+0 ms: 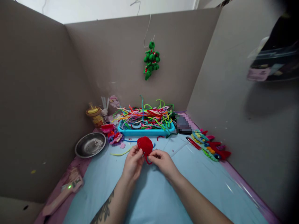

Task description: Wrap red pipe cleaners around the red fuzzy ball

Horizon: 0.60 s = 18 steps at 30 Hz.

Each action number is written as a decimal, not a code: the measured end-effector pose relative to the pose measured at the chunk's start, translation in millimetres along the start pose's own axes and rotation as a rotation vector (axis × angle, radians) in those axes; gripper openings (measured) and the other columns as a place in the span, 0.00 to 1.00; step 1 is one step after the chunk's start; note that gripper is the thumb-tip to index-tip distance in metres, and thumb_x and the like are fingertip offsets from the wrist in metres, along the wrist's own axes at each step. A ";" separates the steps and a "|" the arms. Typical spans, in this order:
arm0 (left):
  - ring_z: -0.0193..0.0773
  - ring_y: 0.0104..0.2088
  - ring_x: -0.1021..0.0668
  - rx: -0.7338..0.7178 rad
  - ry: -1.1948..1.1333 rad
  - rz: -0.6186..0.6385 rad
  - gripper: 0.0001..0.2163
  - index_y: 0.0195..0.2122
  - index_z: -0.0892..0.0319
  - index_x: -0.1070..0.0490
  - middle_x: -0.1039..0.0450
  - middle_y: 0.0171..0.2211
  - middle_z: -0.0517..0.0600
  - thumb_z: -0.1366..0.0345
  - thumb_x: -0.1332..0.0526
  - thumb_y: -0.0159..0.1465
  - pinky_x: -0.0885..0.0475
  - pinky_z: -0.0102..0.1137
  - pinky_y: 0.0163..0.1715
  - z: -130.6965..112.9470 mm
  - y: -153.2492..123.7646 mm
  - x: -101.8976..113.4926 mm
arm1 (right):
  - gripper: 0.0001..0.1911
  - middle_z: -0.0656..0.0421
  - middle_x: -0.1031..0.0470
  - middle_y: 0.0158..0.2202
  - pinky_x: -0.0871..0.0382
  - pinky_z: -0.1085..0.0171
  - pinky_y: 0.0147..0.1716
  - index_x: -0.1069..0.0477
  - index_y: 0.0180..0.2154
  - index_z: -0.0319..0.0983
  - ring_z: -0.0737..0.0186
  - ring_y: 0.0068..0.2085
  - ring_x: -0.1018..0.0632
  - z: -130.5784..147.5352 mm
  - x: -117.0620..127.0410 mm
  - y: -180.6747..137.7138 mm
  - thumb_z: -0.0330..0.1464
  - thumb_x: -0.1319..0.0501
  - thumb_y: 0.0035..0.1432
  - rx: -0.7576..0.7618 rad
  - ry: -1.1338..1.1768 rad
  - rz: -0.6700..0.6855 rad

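Note:
A round red pipe-cleaner figure (pixel 145 145) is held just above the light blue table cover (pixel 154 193) at the centre. My left hand (pixel 133 163) pinches its lower left side. My right hand (pixel 162 161) pinches a thin red strand that loops out from under the figure. Both hands have their fingers closed on the red piece. Behind them stands a turquoise tray (pixel 146 131) heaped with pipe cleaners (pixel 144 116) in many colours.
A metal bowl (pixel 90 145) sits at the left, a pink glue gun (pixel 63 193) nearer me on the left. Finished colourful figures (pixel 210 146) lie at the right, others (pixel 113 134) by the bowl. A green figure (pixel 151 60) hangs on the cardboard wall (pixel 116 62). A yellow-lidded jar (pixel 95 114) stands at the back left.

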<state>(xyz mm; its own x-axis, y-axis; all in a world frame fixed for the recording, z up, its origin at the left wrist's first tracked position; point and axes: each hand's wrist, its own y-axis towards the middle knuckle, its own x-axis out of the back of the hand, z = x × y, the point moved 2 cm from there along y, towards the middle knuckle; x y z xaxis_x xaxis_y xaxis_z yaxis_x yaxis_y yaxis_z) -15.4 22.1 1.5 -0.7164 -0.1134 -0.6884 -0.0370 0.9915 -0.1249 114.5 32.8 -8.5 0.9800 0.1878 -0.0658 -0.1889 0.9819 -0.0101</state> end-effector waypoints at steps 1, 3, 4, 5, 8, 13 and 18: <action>0.36 0.39 0.24 0.000 0.001 0.003 0.12 0.37 0.60 0.28 0.24 0.38 0.51 0.70 0.33 0.51 0.33 0.32 0.45 1.1 -0.1 -0.2 | 0.06 0.62 0.29 0.20 0.39 0.66 0.27 0.30 0.21 0.37 0.66 0.24 0.31 0.5 -0.4 0.0 0.33 0.37 0.44 0.012 -0.009 -0.005; 0.35 0.38 0.24 -0.004 0.008 0.001 0.12 0.36 0.60 0.29 0.24 0.37 0.50 0.70 0.32 0.51 0.33 0.30 0.44 3.1 -0.4 -0.6 | 0.05 0.63 0.30 0.19 0.39 0.66 0.26 0.31 0.22 0.37 0.66 0.24 0.32 1.4 -1.4 -0.4 0.32 0.37 0.43 0.023 -0.005 -0.033; 0.34 0.37 0.24 -0.005 0.013 -0.001 0.11 0.35 0.60 0.29 0.24 0.36 0.50 0.70 0.32 0.51 0.33 0.29 0.43 4.1 -0.7 -0.9 | 0.06 0.64 0.31 0.19 0.40 0.67 0.26 0.32 0.22 0.38 0.67 0.23 0.32 1.8 -1.9 -0.7 0.32 0.36 0.42 0.027 0.001 -0.053; 0.33 0.36 0.24 -0.004 0.019 0.000 0.10 0.35 0.60 0.29 0.24 0.35 0.50 0.70 0.32 0.51 0.33 0.28 0.42 5.0 -1.1 -1.4 | 0.06 0.64 0.32 0.19 0.40 0.67 0.25 0.33 0.22 0.38 0.67 0.23 0.33 2.4 -2.3 -1.3 0.31 0.36 0.42 0.034 0.002 -0.075; 0.33 0.36 0.24 -0.001 0.034 0.016 0.10 0.35 0.60 0.30 0.24 0.35 0.50 0.69 0.33 0.52 0.32 0.28 0.41 7.0 -2.6 -3.3 | 0.05 0.64 0.33 0.19 0.39 0.67 0.26 0.34 0.21 0.38 0.67 0.23 0.33 4.6 -2.3 -3.7 0.30 0.38 0.43 0.078 -0.049 -0.153; 0.35 0.37 0.24 -0.031 0.068 0.006 0.11 0.35 0.60 0.31 0.24 0.35 0.50 0.68 0.33 0.52 0.32 0.31 0.42 7.0 -4.1 -5.5 | 0.03 0.61 0.30 0.22 0.37 0.66 0.27 0.32 0.25 0.38 0.64 0.26 0.31 4.0 -3.2 -5.1 0.31 0.39 0.46 0.136 -0.058 -0.195; 0.36 0.37 0.24 -0.058 0.077 -0.046 0.11 0.35 0.60 0.30 0.24 0.36 0.51 0.69 0.32 0.51 0.32 0.31 0.42 3.6 -6.3 -7.4 | 0.07 0.61 0.30 0.23 0.36 0.66 0.26 0.32 0.27 0.39 0.64 0.25 0.30 0.0 -5.7 -2.3 0.34 0.37 0.44 0.110 0.070 -0.167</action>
<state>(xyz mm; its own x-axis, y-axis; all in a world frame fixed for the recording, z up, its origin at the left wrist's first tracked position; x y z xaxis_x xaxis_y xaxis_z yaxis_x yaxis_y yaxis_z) -7.4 16.5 4.8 -0.7645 -0.1558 -0.6255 -0.1094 0.9876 -0.1123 109.3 29.5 -8.1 0.9896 0.0241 -0.1418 -0.0125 0.9966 0.0817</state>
